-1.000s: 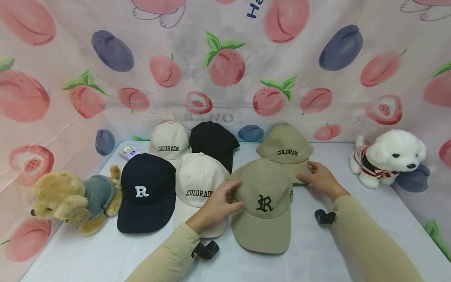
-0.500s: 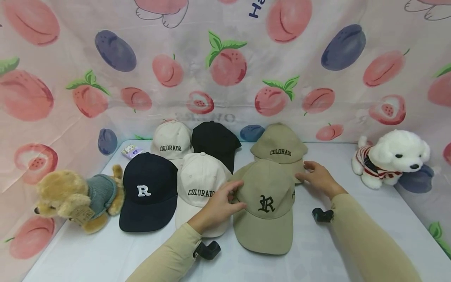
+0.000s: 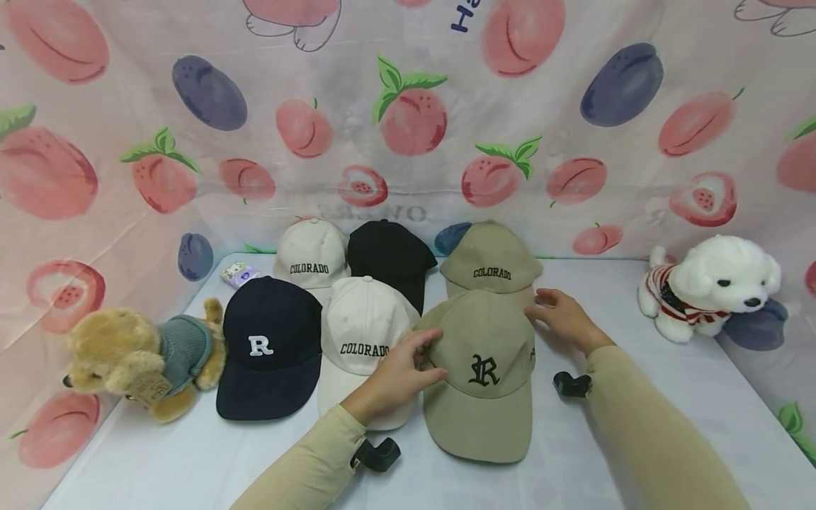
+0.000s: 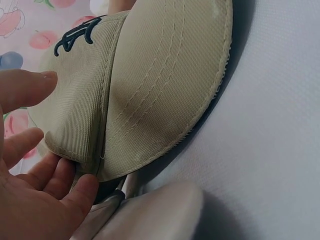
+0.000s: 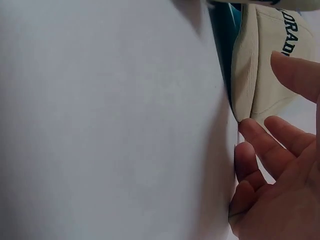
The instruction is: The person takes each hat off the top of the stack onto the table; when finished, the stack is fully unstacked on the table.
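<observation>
In the head view my left hand (image 3: 398, 372) rests its fingertips against the left side of a khaki baseball cap (image 3: 478, 425) with a black gothic R. The left wrist view shows those fingers at the cap's lower edge beside the brim, the thumb apart from them. My right hand (image 3: 567, 319) touches the right edge of a second khaki cap (image 3: 491, 248), lettered COLORADO, with its fingertips. That cap stands behind the first, which hides most of its brim. Seen from the right wrist, the fingertips meet the brim's corner and the thumb stays raised.
Left of the khaki caps sit a white COLORADO cap (image 3: 366, 319), a navy R cap (image 3: 270, 326), a black cap (image 3: 389, 248) and another white cap (image 3: 310, 248). A brown plush dog (image 3: 115, 347), a white plush dog (image 3: 714, 276) and a small purple packet (image 3: 239, 273) lie farther out.
The rear khaki COLORADO cap has slid left behind the R cap, with my right hand following at its edge. My left hand has stayed almost where it was.
</observation>
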### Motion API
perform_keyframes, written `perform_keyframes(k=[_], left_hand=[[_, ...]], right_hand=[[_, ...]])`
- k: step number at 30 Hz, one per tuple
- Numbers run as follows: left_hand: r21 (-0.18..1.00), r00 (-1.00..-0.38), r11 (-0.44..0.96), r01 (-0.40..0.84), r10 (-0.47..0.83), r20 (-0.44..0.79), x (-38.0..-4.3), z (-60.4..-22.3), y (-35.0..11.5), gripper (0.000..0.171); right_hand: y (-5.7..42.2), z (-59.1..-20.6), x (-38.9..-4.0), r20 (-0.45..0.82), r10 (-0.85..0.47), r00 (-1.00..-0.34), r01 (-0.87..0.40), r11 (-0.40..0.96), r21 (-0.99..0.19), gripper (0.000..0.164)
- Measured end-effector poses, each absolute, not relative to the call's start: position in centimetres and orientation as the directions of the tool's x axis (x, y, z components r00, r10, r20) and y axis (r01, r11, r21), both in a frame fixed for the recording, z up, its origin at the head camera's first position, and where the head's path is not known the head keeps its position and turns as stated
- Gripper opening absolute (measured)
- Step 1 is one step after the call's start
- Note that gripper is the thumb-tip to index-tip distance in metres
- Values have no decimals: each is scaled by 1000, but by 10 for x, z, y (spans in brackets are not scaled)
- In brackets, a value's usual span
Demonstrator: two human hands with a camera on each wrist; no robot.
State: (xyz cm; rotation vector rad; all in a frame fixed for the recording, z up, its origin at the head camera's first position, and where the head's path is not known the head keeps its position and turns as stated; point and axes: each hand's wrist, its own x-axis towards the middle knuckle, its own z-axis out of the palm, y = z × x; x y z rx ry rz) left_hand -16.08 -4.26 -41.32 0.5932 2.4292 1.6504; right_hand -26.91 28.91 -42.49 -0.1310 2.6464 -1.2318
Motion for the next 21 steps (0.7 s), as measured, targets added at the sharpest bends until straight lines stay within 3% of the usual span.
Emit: perform_keyframes(k=[21], left_hand=[[924, -899, 280, 262, 418, 128, -162, -416, -41, 62]], right_hand=[[275, -426, -278, -180, -218, -959, 3, 628, -779, 64]])
